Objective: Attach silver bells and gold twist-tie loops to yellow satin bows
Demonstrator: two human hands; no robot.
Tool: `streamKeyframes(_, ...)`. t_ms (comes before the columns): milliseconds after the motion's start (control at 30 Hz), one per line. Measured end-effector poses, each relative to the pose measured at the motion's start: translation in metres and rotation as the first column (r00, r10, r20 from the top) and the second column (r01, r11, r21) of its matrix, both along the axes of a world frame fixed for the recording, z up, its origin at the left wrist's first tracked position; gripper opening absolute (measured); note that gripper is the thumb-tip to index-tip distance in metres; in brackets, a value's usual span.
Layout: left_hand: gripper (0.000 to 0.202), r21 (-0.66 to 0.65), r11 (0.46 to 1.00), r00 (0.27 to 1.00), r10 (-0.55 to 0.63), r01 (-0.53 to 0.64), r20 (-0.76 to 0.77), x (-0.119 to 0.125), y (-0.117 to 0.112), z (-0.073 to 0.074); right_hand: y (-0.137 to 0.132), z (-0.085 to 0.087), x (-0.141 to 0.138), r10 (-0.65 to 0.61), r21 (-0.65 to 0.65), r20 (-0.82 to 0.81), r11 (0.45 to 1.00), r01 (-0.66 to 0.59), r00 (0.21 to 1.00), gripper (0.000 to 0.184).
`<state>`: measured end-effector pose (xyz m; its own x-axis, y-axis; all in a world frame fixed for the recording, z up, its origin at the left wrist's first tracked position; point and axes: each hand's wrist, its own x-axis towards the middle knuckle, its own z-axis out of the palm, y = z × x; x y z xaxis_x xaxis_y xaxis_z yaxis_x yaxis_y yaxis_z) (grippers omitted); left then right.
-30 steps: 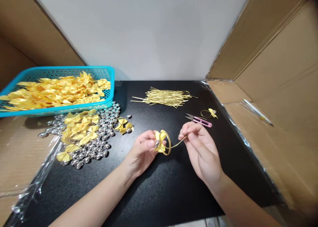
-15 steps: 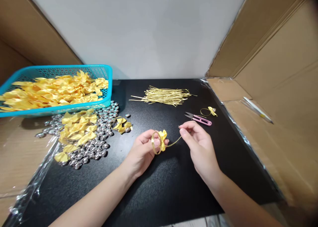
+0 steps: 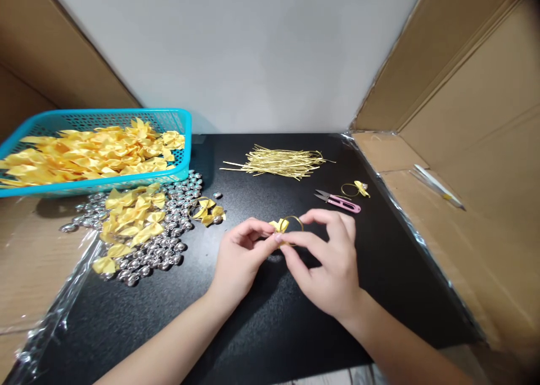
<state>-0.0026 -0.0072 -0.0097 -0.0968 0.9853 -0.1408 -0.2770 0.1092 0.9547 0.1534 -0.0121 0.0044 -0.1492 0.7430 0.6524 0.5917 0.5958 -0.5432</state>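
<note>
Both my hands meet over the middle of the black table, around a small yellow ribbon bow [image 3: 278,225] with a gold twist tie [image 3: 297,218] bent into a loop. Thumb and fingertips of my left hand [image 3: 240,253] pinch the bow from the left. My right hand [image 3: 327,258] comes in from the right, its fingers curled about the loop and its fingertips close to my left thumb. The fingertips partly hide the bow's centre and the tie's ends.
A turquoise basket [image 3: 183,174] of yellow bows stands at the left. Before it lie silver bells [image 3: 145,261], loose bows [image 3: 135,211] and a looped piece with bows [image 3: 206,211]. Gold ties [image 3: 282,163] lie behind; pink thread snips [image 3: 343,203], another looped bow [image 3: 360,188] and tweezers [image 3: 439,187] lie right.
My right hand has moved left from the tie's stretched-out end to the bow. The loop has turned from the bow's left side to its right.
</note>
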Motion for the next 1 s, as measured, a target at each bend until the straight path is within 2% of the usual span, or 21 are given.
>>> streamKeyframes(67,0.019,0.004,1.000,1.000,0.002,-0.002,0.004,0.0006,-0.0009,0.0001,0.0024,-0.0025,-0.0018,-0.081,-0.046,0.072,0.995,0.085,0.994,0.015)
streamKeyframes(133,0.017,0.010,1.000,1.000,-0.007,0.007,0.019,0.0010,-0.0015,-0.0009,0.0044,-0.0044,-0.0028,-0.102,-0.090,0.106,0.990,0.111,0.989,0.013)
streamKeyframes(333,0.013,0.037,0.999,1.000,0.002,-0.003,0.018,0.0003,-0.0019,-0.0052,0.0042,-0.0051,-0.0031,-0.007,-0.275,0.121,0.961,0.040,0.993,0.011)
streamKeyframes(500,0.017,0.022,1.000,1.000,0.011,-0.011,0.005,-0.0001,-0.0015,-0.0035,0.0045,-0.0059,-0.0028,0.093,-0.448,0.037,0.892,-0.067,0.995,0.014)
streamKeyframes(800,0.015,0.060,0.998,1.000,-0.023,0.024,-0.018,-0.0019,-0.0013,-0.0048,0.0080,-0.0020,-0.0011,0.072,-0.492,-0.060,0.866,-0.093,0.996,0.013)
streamKeyframes(1000,0.023,0.008,0.995,0.995,-0.095,0.095,-0.033,-0.0027,0.0005,-0.0024,0.0091,0.0030,0.0018,0.096,-0.556,-0.131,0.817,-0.153,0.987,0.013)
